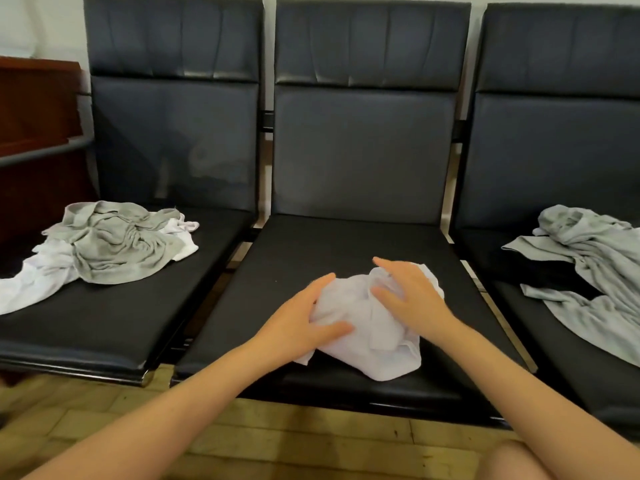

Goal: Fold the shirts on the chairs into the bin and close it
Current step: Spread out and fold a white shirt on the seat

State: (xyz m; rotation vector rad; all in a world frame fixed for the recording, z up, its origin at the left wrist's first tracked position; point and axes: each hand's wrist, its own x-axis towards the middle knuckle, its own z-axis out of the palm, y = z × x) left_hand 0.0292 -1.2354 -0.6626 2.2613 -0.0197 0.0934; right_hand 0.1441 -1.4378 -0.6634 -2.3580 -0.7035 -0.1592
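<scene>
A crumpled white cotton shirt [374,327] lies bunched on the front half of the middle black padded chair seat [294,251], at about six o'clock in the view. At nine o'clock, a rumpled grey knit shirt [117,242] sits heaped on top of a second white shirt [38,282] on the left chair seat [104,323]. At three o'clock, a pale grey shirt [595,271] sprawls loosely over the right chair seat [526,271].

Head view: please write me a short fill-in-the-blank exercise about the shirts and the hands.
1. Both hands, left hand and right hand, rest on the ____ shirt on the middle chair.
2. The left chair holds a grey shirt lying over a ____ one.
3. The grey shirt on the right chair lies ____, not folded.

Missing: white; white; crumpled
</scene>
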